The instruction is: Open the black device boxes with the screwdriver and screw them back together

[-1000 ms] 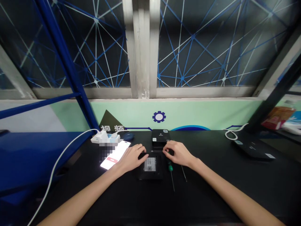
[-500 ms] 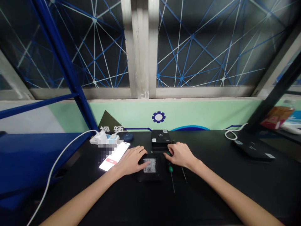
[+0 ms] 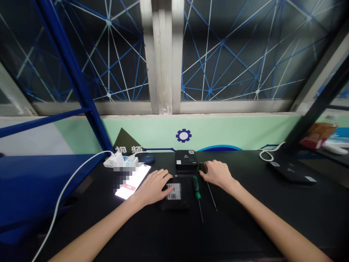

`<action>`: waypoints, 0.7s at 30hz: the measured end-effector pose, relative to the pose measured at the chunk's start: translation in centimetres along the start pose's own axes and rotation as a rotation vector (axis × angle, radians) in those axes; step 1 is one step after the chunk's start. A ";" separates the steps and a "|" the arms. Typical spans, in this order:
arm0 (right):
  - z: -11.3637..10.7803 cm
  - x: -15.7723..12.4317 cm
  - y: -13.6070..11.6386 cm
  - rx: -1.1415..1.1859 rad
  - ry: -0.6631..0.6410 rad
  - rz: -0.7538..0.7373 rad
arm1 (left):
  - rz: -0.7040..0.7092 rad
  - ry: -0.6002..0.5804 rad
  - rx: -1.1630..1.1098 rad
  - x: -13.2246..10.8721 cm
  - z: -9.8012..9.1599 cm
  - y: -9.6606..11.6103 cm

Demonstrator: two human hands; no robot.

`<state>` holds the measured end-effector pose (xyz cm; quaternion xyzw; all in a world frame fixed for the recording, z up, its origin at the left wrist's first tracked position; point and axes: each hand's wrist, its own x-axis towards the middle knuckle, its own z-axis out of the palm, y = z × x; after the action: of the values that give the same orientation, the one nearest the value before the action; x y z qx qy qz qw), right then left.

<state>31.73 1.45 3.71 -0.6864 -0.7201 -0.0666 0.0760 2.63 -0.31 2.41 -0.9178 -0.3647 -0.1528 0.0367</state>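
Note:
My left hand (image 3: pixel 156 187) rests with fingers spread on the left edge of a flat black box (image 3: pixel 174 204), which has a white printed label facing up. My right hand (image 3: pixel 219 174) is closed round the dark handle of a screwdriver (image 3: pixel 211 193), whose thin shaft points toward me along the table. Beside it, apart from the hand, lies a second screwdriver with a green and black handle (image 3: pixel 196 187). Behind the labelled box stands another black box (image 3: pixel 186 161) with small stickers on it.
Left of my left hand lies a lit phone (image 3: pixel 133 183). Behind it are a white power strip (image 3: pixel 120 161) with plugs and cable, and a dark mouse (image 3: pixel 147 159). A black device (image 3: pixel 293 173) and a coiled white cable (image 3: pixel 266 155) lie at the right.
My right hand has shifted right, off the green-handled screwdriver, which now shows whole, and onto the dark handle of the other. My left hand has stayed on the labelled box.

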 end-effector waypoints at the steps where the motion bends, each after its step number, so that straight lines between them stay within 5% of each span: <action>1: 0.1 0.0 0.0 0.000 0.000 0.002 | -0.007 0.004 0.005 0.0 0.0 0.1; 13: -0.6 -0.6 -1.5 0.110 -0.019 -0.112 | -0.179 -0.029 0.016 -0.6 0.3 3.0; 21: 0.1 -1.8 -3.0 0.136 -0.074 -0.097 | -0.176 -0.082 -0.154 -1.9 2.1 2.7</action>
<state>28.81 -0.41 3.23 -0.6461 -0.7576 0.0042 0.0922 3.71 -3.12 -0.04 -0.8879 -0.4320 -0.1454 -0.0623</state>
